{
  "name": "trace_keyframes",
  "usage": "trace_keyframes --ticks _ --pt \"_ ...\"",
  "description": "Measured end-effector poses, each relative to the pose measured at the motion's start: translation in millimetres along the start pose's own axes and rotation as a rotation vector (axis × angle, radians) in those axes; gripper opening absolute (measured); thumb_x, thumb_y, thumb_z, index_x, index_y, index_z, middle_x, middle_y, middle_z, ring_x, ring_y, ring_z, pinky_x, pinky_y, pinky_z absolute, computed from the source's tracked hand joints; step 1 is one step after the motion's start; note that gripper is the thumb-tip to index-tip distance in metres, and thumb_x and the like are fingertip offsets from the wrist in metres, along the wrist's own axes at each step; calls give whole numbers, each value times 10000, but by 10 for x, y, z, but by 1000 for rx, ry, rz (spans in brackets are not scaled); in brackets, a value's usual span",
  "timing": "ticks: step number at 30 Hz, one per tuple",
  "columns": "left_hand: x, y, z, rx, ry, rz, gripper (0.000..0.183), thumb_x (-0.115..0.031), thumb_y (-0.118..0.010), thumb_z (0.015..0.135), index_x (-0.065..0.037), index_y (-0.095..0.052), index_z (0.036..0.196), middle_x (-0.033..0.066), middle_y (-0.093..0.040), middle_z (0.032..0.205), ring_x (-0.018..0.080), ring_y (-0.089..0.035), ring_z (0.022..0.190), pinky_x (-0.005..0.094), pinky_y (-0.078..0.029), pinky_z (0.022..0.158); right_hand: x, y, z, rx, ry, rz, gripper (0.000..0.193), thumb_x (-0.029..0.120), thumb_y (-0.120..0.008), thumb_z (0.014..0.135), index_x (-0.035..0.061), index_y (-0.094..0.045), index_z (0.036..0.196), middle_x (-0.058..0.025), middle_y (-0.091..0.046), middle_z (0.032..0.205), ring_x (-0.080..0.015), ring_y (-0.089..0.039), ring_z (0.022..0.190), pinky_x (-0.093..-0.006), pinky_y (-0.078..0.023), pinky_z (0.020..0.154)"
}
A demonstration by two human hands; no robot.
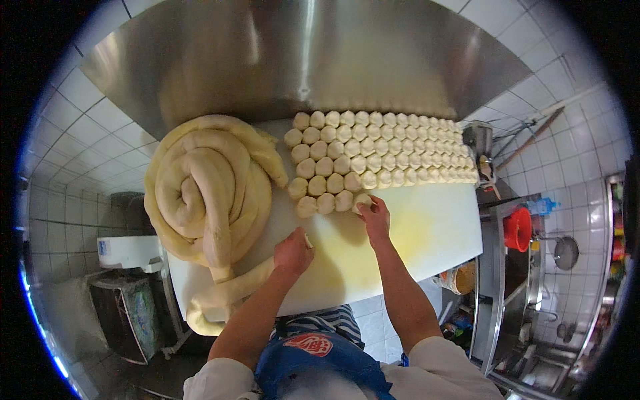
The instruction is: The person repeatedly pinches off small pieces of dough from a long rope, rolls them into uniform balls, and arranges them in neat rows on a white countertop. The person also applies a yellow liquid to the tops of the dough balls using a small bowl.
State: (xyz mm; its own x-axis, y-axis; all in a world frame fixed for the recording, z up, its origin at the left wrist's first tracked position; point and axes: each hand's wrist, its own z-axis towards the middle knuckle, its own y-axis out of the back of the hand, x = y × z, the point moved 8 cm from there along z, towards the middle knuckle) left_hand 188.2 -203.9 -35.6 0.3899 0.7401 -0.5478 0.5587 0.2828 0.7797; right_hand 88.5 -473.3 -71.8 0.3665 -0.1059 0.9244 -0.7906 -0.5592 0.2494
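Note:
My left hand (294, 253) is closed around the end of a long dough rope (243, 283), a bit of pale dough showing at the fingertips. That rope bends at the table's near left edge and joins a big coil of dough (200, 180) piled on the left. With my right hand (377, 219) I grip a small dough ball (361, 201) at the near end of the rows. Several rows of round dough balls (393, 150) stand close together along the back of the white work surface (427, 227).
A steel panel (300, 60) rises behind the work surface. To the right are a metal rack (497, 280), a red plastic container (517, 229) and a hanging ladle or strainer (566, 253). A white appliance (127, 252) stands beyond the left edge.

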Motion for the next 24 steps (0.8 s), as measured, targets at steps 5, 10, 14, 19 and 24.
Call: trace_keyframes --ticks 5,10,14,19,24 --pt "-97 116 32 85 53 18 360 -286 -732 827 -67 -541 1038 163 -701 970 386 -697 900 499 -552 791 348 -103 -4 -134 209 -485 617 341 -829 837 -77 -605 1233 -202 -630 1191 -281 -653 1014 -388 -557 829" --pt "-162 278 -323 2 -191 -179 639 -374 -799 790 -72 -511 1273 137 -708 1080 365 -688 1015 462 -550 865 602 -656 -1233 208 116 -448 691 405 -791 852 -78 -535 1273 -269 -621 1114 -412 -608 1063 -485 -480 950" --pt "-69 603 -729 -164 -455 115 765 -346 -798 801 -86 -422 1414 155 -692 1160 397 -677 1044 460 -556 872 451 -1163 -1963 374 18 -437 478 381 -633 962 -34 -651 1201 -256 -711 1049 -394 -692 992 -430 -528 877" --pt "-190 706 -702 -21 -311 -251 514 -276 -681 891 -99 -482 1331 166 -702 1129 408 -688 1009 487 -562 826 1009 -977 -2089 87 384 -385 360 298 -579 966 -34 -679 1061 -269 -705 1014 -433 -679 985 -486 -527 863" --pt "-334 467 -604 63 -198 -57 346 -277 -579 945 -71 -557 1222 176 -711 1141 394 -701 986 486 -565 810 1304 -859 -2131 89 261 -485 337 296 -602 933 -21 -684 1012 -243 -715 939 -440 -686 926 -490 -544 826"
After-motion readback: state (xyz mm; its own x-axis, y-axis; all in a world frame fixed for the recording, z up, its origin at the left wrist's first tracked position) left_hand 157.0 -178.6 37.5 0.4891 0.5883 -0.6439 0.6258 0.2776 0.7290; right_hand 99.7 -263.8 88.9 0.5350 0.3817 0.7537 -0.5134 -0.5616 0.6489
